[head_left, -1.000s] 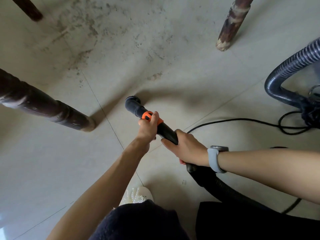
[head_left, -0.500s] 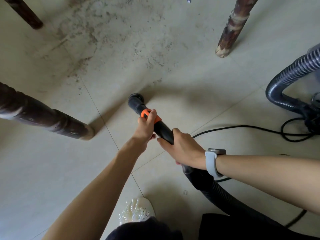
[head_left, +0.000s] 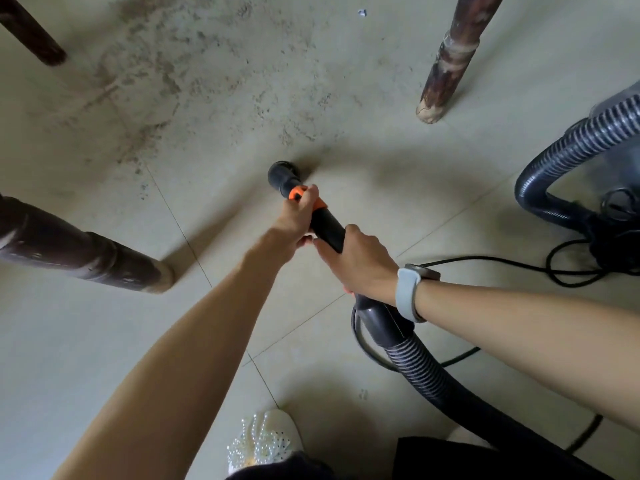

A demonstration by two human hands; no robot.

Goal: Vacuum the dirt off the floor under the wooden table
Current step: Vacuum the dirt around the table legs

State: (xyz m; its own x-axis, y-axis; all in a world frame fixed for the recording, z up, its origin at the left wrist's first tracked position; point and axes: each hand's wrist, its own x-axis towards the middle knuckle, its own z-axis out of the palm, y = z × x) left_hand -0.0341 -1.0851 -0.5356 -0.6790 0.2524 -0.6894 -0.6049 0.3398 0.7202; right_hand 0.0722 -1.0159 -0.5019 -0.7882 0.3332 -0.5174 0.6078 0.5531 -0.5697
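A: Head view first; what do the hands have hold of?

B: Both grip the black vacuum wand (head_left: 325,230); the left hand (head_left: 294,220) is the forward one, fingers curled round the tube at its orange collar (head_left: 298,195); the right hand (head_left: 360,263) wraps the tube just behind, with a grey watch (head_left: 410,291) on that wrist.

A: And the business end?

B: The round nozzle (head_left: 281,174) points down at the pale tiled floor (head_left: 86,341); whether it touches the tile I cannot tell; it sits at the near edge of the dirt (head_left: 194,74), a brownish scatter spread across the tiles between the table legs.

A: Which legs show?

B: Three dark wooden ones; the near left leg (head_left: 86,252) slants in from the left edge; the far left leg (head_left: 33,34) is in the top corner; the right leg (head_left: 450,60) stands beyond the nozzle, its foot worn pale.

A: Where does the wand lead?

B: Behind the right hand it joins a ribbed black hose (head_left: 443,386) running toward the bottom right; another stretch of the hose loops at the right edge into the vacuum body (head_left: 616,216), only partly in frame; a black power cord (head_left: 512,265) trails over the floor beside it.

A: Anything else?

B: A white beaded shoe (head_left: 266,438) at the bottom; a small pale scrap (head_left: 362,12) on the floor near the top.
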